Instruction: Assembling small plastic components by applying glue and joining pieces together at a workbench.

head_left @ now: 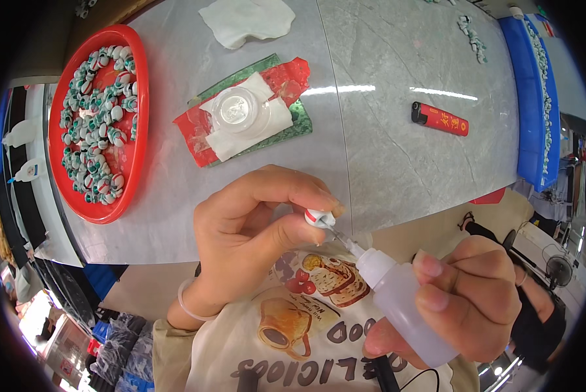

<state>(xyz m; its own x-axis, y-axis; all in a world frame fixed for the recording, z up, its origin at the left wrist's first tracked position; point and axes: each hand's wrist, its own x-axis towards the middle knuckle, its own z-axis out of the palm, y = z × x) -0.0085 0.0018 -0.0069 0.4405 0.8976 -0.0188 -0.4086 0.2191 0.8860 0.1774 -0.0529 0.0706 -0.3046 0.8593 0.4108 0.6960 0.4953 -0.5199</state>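
apron [329, 320]: dark lettering [304, 374], upside down | red lighter [440, 119]: gold characters [450, 122]

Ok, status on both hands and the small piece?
Left hand pinching small red-striped white piece. Right hand gripping translucent squeeze bottle, needle nozzle at the piece's opening. Nothing visibly in the way.

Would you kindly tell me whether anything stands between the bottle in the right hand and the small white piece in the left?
Nothing visible does: the bottle in the right hand points its thin nozzle straight at the piece pinched in the left hand. The lighter lies well aside.
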